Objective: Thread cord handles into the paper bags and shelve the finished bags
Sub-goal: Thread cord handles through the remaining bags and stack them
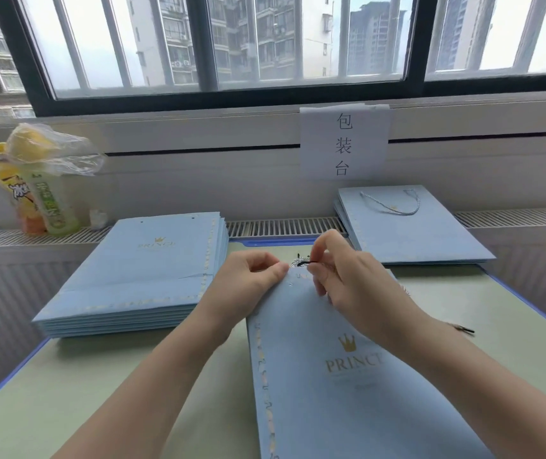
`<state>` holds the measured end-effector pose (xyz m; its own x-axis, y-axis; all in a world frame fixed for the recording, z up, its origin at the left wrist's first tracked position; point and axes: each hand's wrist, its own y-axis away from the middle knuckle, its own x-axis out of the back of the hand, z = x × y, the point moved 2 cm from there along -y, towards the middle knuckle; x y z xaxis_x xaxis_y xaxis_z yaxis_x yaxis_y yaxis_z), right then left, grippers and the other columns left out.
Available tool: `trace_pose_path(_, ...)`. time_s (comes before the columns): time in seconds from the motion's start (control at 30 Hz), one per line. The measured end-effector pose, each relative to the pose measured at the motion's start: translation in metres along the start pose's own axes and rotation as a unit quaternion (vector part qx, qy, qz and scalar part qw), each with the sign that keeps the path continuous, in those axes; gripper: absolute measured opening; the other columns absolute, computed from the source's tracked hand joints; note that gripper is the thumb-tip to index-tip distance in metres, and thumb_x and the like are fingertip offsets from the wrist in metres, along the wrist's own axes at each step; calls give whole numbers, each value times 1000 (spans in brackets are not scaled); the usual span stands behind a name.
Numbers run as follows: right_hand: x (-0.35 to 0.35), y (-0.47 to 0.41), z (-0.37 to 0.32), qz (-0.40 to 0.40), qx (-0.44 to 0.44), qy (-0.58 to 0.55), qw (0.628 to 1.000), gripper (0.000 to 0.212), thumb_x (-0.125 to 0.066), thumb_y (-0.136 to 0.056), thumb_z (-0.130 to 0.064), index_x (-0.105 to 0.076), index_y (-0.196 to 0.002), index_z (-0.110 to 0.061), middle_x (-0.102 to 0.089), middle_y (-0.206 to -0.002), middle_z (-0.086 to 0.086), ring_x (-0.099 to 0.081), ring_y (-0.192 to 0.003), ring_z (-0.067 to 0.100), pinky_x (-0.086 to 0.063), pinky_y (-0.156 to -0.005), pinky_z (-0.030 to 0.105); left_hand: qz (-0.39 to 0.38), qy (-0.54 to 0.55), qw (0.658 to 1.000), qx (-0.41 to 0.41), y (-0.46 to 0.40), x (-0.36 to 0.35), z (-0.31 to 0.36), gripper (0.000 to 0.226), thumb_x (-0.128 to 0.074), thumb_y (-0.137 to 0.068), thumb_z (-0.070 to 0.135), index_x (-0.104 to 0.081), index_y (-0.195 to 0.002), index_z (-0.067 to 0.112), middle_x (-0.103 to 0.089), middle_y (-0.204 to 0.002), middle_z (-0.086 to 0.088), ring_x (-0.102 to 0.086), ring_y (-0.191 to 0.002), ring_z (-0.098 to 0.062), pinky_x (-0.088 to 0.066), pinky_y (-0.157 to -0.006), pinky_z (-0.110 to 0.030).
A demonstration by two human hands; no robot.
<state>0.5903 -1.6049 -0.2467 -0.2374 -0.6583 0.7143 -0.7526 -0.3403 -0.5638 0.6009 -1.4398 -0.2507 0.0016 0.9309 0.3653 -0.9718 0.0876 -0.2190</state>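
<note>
Head view: cord tip at the bag's top edge

Flat pale-blue paper bag (pixel 347 376) lies on the green surface (pixel 83 392). Left hand (pixel 251 279) pinches its top edge; right hand (pixel 344 276) holds the black-tipped twisted cord (pixel 301 261) in a narrow fingertip grip. Paper looks light, stiff and easily creased, so hold beside the hole; the limp cord is best taken at its rigid tip.
</note>
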Motion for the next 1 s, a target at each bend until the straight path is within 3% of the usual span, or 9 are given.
trace_pose_path(0.1,-2,3,-14,36,72,36,996,5,-55,-92,-16,-55,-89,-12,-57,-66,-8,-50,-58,17,-46,-57,38,5,14,1000,-5,0,0,2,26,-58,-93,21,-67,-75,5,-64,-72,-6,-57,-66,-12,-44,-66,-27)
trace_pose_path(0.17,-2,5,-17,49,105,84,990,6,-55,-88,-13,-59,-85,-11,-60,-69,-4,-53,-57,19,-47,-52,37,13,18,1000,-13,1,-1,2,41,-53,-96,28,-60,-77,-8,-56,-71,-13,-50,-64,-19,-40,-64,-32)
trace_pose_path(0.27,-4,5,-17,35,125,124,984,10,-59,-84,1,-59,-84,-9,-57,-74,1,-54,-58,25,-48,-51,40,36,10,998,-42,3,-5,4,60,-43,-99,39,-48,-71,-14,-45,-66,-11,-39,-60,-20,-32,-60,-31)
trace_pose_path(0.43,-9,4,-17,41,147,169,974,21,-67,-73,14,-58,-79,-5,-50,-78,5,-48,-58,25,-46,-50,37,53,-3,997,-61,4,-6,6,61,-41,-99,41,-38,-61,-7,-35,-59,-7,-30,-55,-19,-26,-56,-29)
trace_pose_path(0.53,-11,6,-22,46,173,189,966,27,-67,-66,18,-59,-79,-5,-49,-80,5,-42,-60,19,-44,-52,31,53,-27,996,-70,3,-4,5,53,-49,-98,29,-35,-55,2,-32,-54,-5,-29,-52,-14,-25,-52,-26)
trace_pose_path(0.63,-16,8,-24,50,184,169,967,28,-68,-67,17,-61,-83,-5,-50,-81,6,-44,-63,19,-43,-56,29,38,-50,996,-67,1,-2,3,39,-55,-93,17,-51,-60,-2,-43,-59,-6,-37,-56,-12,-31,-55,-25)
trace_pose_path(0.77,-20,7,-24,53,160,44,985,6,-60,-84,-1,-63,-88,-4,-57,-84,5,-52,-69,18,-45,-63,26,32,-34,997,-58,2,-1,4,33,-58,-92,17,-55,-60,9,-51,-61,-2,-43,-57,-8,-35,-56,-18)
trace_pose_path(0.9,-11,2,-18,92,69,-75,990,9,-68,-80,-6,-61,-84,-11,-59,-78,-6,-53,-75,6,-39,-67,6,34,4,998,-53,2,2,7,35,-58,-93,19,-54,-70,-7,-47,-65,-8,-41,-61,-16,-33,-59,-28)
trace_pose_path(1.0,-12,2,-15,99,47,-82,991,14,-73,-77,-5,-62,-78,-14,-58,-75,-4,-52,-71,8,-38,-64,7,33,2,997,-66,3,4,11,43,-56,-95,24,-43,-62,0,-34,-60,-5,-31,-56,-16,-26,-54,-28)
